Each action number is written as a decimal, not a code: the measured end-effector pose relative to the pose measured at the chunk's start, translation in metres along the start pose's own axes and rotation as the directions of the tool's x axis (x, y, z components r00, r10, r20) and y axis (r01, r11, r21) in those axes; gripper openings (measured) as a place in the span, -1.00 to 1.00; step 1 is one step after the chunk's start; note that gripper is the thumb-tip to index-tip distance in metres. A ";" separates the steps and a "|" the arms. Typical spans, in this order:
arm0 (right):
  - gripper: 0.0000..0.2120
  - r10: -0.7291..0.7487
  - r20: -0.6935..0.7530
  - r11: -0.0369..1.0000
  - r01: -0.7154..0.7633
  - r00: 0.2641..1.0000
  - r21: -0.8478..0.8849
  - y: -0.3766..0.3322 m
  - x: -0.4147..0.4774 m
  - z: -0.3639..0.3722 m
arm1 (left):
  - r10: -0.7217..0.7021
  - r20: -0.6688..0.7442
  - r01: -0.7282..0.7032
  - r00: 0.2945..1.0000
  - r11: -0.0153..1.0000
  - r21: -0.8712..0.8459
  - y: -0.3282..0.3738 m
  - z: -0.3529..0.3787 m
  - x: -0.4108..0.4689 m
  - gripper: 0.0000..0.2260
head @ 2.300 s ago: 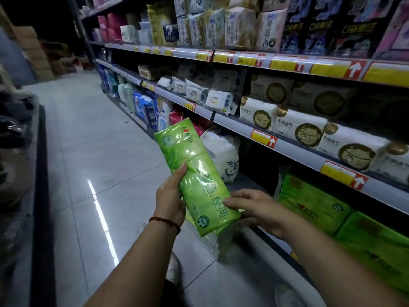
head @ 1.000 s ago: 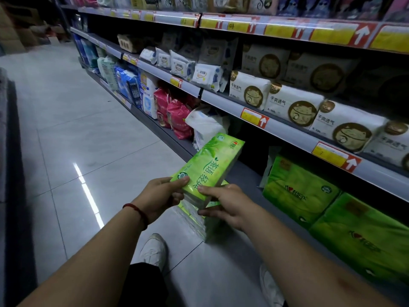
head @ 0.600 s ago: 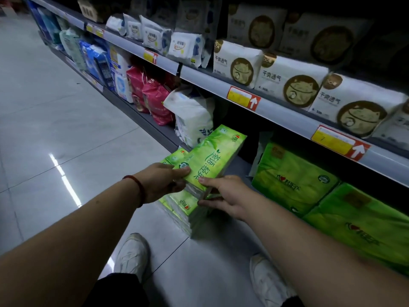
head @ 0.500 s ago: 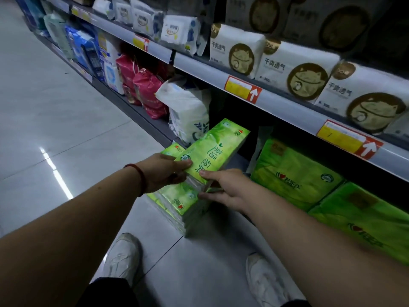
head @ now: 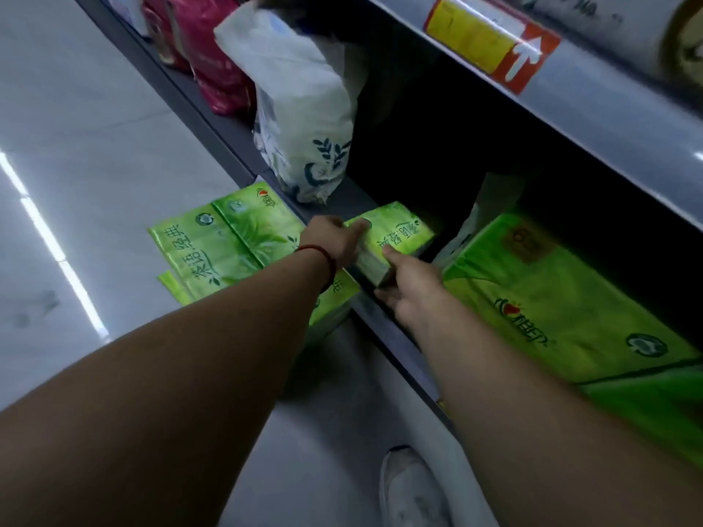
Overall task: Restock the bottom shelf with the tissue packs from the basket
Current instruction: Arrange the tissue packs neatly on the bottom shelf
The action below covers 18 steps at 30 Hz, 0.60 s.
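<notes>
Green-wrapped floor stack (head: 228, 241) of tissue packs lies on the tiles, against the bottom shelf (head: 395, 336). The left hand (head: 331, 237) grips the near left end of one tissue pack (head: 395, 232) and the right hand (head: 411, 283) clasps its near right corner, thumb on top. It sits at the shelf's front, between a white bag (head: 300, 108) and larger green packs (head: 551, 298).

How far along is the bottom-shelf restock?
Done, apparently: large green packs sit on the bottom shelf. In hand: the left hand and right hand hold one tissue pack in the shelf's gap. Left: the floor packs beside the shelf. Basket unseen.
</notes>
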State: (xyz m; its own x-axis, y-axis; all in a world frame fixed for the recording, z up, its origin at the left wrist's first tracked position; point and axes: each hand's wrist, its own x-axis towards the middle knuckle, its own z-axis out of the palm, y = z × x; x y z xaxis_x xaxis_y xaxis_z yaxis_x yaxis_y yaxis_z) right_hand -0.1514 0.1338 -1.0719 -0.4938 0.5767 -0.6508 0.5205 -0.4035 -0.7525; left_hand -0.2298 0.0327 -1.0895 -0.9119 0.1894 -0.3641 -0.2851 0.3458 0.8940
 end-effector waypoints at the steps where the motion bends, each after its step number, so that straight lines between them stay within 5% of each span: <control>1: -0.56 -0.005 -0.048 1.000 0.005 0.999 0.004 0.011 0.009 0.000 | 0.008 0.005 -0.008 1.000 0.998 0.065 -0.002 0.009 0.001 -0.60; 5: -0.36 -0.045 -0.193 0.999 0.040 0.980 -0.030 0.042 0.023 0.002 | 0.048 0.020 -0.051 0.999 0.973 0.224 -0.009 0.030 0.000 -0.61; 12: -0.63 -0.008 -0.254 0.997 0.027 0.967 0.074 0.049 0.021 0.010 | 0.050 0.042 -0.056 0.998 0.985 0.162 -0.003 0.031 -0.016 -0.88; 16: -0.68 0.060 -0.243 0.955 0.016 0.968 0.297 0.033 0.024 0.013 | -0.048 0.178 0.060 0.983 0.996 -0.061 -0.002 0.043 -0.017 -0.43; 18: -0.73 0.071 -0.226 0.926 0.020 0.972 0.376 0.025 0.023 0.011 | -0.066 0.292 0.115 0.954 0.981 -0.156 -0.001 0.054 -0.017 -0.38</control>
State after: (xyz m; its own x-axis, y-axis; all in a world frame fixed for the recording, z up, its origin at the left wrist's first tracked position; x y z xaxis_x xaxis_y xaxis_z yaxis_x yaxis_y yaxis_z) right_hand -0.1570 0.1291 -1.1071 -0.2856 0.6921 -0.6629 0.2105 -0.6295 -0.7479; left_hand -0.1982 0.0783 -1.0980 -0.7651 0.4266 -0.4823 -0.4310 0.2173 0.8758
